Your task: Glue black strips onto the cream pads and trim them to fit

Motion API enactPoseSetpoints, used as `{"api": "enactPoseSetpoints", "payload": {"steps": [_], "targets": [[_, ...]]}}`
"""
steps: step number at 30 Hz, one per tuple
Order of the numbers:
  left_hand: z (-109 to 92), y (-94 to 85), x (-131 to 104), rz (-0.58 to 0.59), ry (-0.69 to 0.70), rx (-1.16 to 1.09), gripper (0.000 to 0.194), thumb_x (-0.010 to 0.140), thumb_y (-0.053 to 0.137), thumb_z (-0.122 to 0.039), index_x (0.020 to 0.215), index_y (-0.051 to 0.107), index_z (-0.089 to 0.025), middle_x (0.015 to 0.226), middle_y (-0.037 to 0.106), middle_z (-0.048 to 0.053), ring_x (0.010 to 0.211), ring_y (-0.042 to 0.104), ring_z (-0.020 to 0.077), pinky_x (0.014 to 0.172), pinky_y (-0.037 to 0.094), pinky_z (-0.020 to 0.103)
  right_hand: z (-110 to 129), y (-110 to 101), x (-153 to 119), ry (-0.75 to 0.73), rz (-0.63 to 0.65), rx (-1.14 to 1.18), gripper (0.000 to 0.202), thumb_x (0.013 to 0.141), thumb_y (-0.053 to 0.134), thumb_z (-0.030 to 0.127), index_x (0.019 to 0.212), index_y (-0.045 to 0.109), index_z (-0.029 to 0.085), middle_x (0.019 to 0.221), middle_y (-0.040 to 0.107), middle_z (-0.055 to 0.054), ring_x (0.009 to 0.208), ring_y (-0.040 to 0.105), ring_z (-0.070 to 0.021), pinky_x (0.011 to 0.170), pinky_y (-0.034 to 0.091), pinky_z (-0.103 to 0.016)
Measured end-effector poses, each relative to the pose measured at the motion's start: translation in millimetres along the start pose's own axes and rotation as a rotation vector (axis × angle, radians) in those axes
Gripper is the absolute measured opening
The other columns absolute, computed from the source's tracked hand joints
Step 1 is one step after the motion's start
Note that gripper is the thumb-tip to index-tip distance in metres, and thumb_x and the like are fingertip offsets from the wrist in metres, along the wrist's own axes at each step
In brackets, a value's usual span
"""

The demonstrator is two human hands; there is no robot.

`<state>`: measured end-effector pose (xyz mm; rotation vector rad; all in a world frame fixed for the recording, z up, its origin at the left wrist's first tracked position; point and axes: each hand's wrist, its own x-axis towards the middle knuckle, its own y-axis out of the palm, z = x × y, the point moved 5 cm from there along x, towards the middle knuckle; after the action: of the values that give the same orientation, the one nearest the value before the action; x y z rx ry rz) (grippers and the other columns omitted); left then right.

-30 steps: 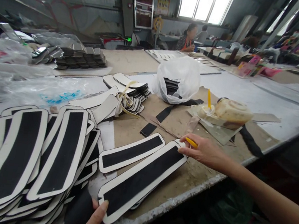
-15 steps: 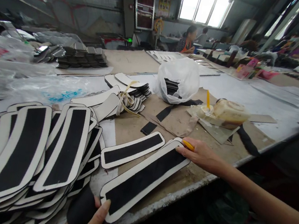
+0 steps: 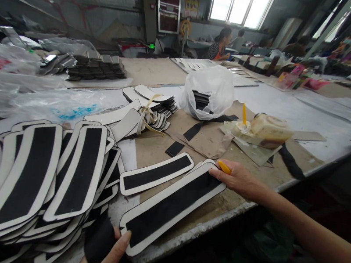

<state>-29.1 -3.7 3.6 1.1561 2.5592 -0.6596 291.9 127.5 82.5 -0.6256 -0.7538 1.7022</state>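
Head camera: black-centred strip spans from left fingers to right fingers

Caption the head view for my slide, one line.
Left hand and right hand grip opposite ends of a black-and-white panel, beside a heap of similar panels.

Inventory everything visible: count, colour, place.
Long curved panel: one, black and white, foreground
Shorter curved panel: one, same colours, beside it
Heaped curved panels: many, same colours, left
Tied curved pieces: many, white, beyond heap
Loose plastic bags: several, clear, left
Translucent plastic bag: one, whitish, centre
Squat container: one, yellowish, right of centre
Worktable: one, white, underneath
People: several, clothing varied, background
Left hand: one, gripping long panel's near end
Right hand: one, gripping far end and yellow tool
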Motion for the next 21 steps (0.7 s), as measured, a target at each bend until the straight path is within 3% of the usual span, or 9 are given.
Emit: {"api": "enactPoseSetpoints", "payload": {"steps": [3,6,9,11,13,18,21], "targets": [[8.6,0.1,4.8,-0.005,-0.025,-0.062,0.037,0.050,0.082,-0.037,0.079,0.068,-0.018,0.077,0.069,0.004,0.095,0.062,0.0314,0.099,0.038,0.051,-1.7,1.2,-3.4,0.055,0.025,0.140,0.034,0.080,0.054,0.047,0.061,0.042,0.021,0.059,0.038,0.005,0.054,0.035,-0.0106,0.052,0.030,-0.025],[14.6,2.5,7.1,0.018,-0.065,-0.183,0.033,0.055,0.081,-0.031,0.083,0.069,-0.019,0.084,0.070,0.003,0.100,0.061,0.0299,0.099,0.041,0.047,-10.4,10.9,-11.1,0.199,0.109,0.463,0.039,0.077,0.055,0.055,0.066,0.042,0.021,0.056,0.034,0.007,0.047,0.030,-0.0082,0.044,0.024,-0.023],[20.0,8.7,4.3,0.068,-0.184,-0.281,0.033,0.059,0.078,-0.028,0.089,0.068,-0.021,0.094,0.071,0.003,0.109,0.058,0.0288,0.103,0.038,0.044,-18.4,22.9,-19.2,0.290,0.169,0.762,0.043,0.075,0.058,0.059,0.069,0.040,0.021,0.055,0.033,0.008,0.044,0.026,-0.0054,0.040,0.018,-0.020],[23.7,13.0,0.9,0.095,-0.280,-0.328,0.036,0.060,0.076,-0.028,0.094,0.067,-0.023,0.099,0.070,0.003,0.110,0.057,0.0290,0.104,0.037,0.045,-23.2,28.3,-22.2,0.313,0.179,0.844,0.044,0.073,0.060,0.058,0.069,0.038,0.021,0.054,0.032,0.009,0.042,0.024,-0.0042,0.039,0.016,-0.019],[24.1,14.4,-0.5,0.099,-0.289,-0.325,0.037,0.060,0.076,-0.029,0.095,0.066,-0.022,0.099,0.070,0.004,0.107,0.059,0.0299,0.102,0.038,0.047,-27.6,30.6,-22.5,0.310,0.169,0.822,0.044,0.074,0.059,0.058,0.069,0.038,0.021,0.053,0.032,0.010,0.041,0.025,-0.0038,0.038,0.017,-0.018],[10.8,8.1,1.5,0.025,-0.030,-0.154,0.033,0.055,0.080,-0.035,0.081,0.068,-0.018,0.076,0.069,0.003,0.101,0.061,0.0301,0.099,0.041,0.046,-31.6,27.6,-18.4,0.267,0.105,0.439,0.040,0.077,0.054,0.057,0.066,0.041,0.021,0.049,0.034,0.009,0.041,0.033,-0.0066,0.040,0.027,-0.020],[4.2,8.2,-1.2,0.021,-0.008,-0.083,0.034,0.056,0.079,-0.039,0.080,0.068,-0.017,0.074,0.069,0.003,0.099,0.062,0.0310,0.097,0.042,0.047,-24.8,27.4,-17.7,0.229,0.128,0.317,0.034,0.077,0.056,0.050,0.065,0.045,0.020,0.054,0.042,0.006,0.048,0.039,-0.0086,0.046,0.033,-0.022]]}}
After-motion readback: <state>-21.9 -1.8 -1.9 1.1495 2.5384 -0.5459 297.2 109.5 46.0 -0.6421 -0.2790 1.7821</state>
